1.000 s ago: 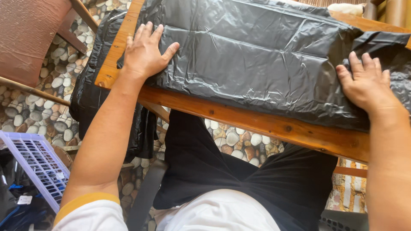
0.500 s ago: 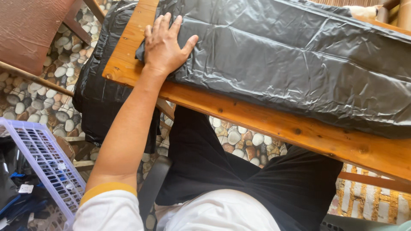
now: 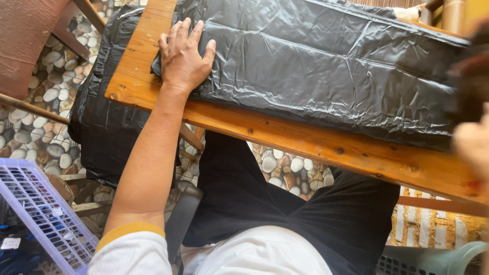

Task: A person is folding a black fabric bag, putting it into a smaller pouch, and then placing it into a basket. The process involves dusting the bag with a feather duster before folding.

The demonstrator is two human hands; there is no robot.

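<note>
One wooden table (image 3: 285, 135) slants across the view, and most of its top is under a black plastic sheet (image 3: 326, 66) that lies flat and crinkled. More black plastic (image 3: 104, 132) hangs off the table end, below and to the left of the pressing hand, over a pebble floor (image 3: 30, 102). A purple crate (image 3: 41, 214) with a grid wall stands well below that hand, near the person's shoulder.

The left hand (image 3: 182, 58) lies flat, fingers spread, palm down on the sheet's near-left corner; it presses and grasps nothing, and its little-finger side reaches onto bare wood just beside the corner. The sheet runs away from this hand to the right, along the table, with a strip of bare wood between it and the near edge.

The right hand (image 3: 471, 145) is a blur at the right edge, close to the sheet's far end; I cannot tell whether it is released or clenched.
</note>
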